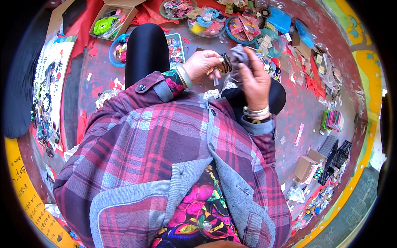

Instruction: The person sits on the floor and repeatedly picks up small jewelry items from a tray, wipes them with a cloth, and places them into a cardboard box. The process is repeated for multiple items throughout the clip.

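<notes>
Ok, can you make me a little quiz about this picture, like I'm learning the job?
1. Which hold the dark loops: the left fingers or the right fingers?
2. True or false: the bright green item is in an open cardboard box.
3. What pattern is on the jacket?
A) polka dots
B) plaid
C) plain white

Key:
1. The left fingers.
2. True.
3. B, plaid.

On my head feed I see the left hand pinching dark loops just beside grey fabric in the right hand.
</notes>
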{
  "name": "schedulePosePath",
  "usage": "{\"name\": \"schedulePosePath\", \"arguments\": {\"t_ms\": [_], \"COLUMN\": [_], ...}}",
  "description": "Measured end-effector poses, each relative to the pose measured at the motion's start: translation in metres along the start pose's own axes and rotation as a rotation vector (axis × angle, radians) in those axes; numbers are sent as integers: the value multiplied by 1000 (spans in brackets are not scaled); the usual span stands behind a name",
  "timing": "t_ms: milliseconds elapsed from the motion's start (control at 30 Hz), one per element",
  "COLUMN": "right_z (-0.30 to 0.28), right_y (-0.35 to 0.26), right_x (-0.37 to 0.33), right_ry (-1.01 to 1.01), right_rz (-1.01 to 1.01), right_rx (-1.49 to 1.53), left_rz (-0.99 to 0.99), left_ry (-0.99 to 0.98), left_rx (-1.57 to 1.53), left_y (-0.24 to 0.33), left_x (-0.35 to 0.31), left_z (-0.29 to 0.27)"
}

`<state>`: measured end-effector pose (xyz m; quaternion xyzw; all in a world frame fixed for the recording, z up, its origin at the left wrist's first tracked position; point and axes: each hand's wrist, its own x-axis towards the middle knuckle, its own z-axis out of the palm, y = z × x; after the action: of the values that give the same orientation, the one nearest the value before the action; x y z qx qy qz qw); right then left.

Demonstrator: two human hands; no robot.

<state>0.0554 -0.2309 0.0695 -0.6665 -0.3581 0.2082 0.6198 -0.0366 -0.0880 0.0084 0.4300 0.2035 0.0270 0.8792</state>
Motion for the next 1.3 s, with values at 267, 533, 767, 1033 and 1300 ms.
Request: {"name": "schedulePosePath", "arguments": {"t_ms": [267,533,767,1033,1300], "right_z": [20,-3,-41,-54,-56], "right_y": [28,62,56,73,78], "right_x": [1,-11,1,-1,-1], "right_ry": [-43,36,293,282,294], "right_rz": [-504,-158,277,351,369], "right_rx": [-869,-527,535,730,773], "left_rz": [74,143,-102,-308,-374], "left_ry": [4,49,273,307,49], "left_rx": [-179,-280,-165,-10,-176], "left_y": [9,29,-8,-44,-33], "left_x": [-5,2,27,66,63], "left_z": [-7,-24,-44,-56,-48]}}
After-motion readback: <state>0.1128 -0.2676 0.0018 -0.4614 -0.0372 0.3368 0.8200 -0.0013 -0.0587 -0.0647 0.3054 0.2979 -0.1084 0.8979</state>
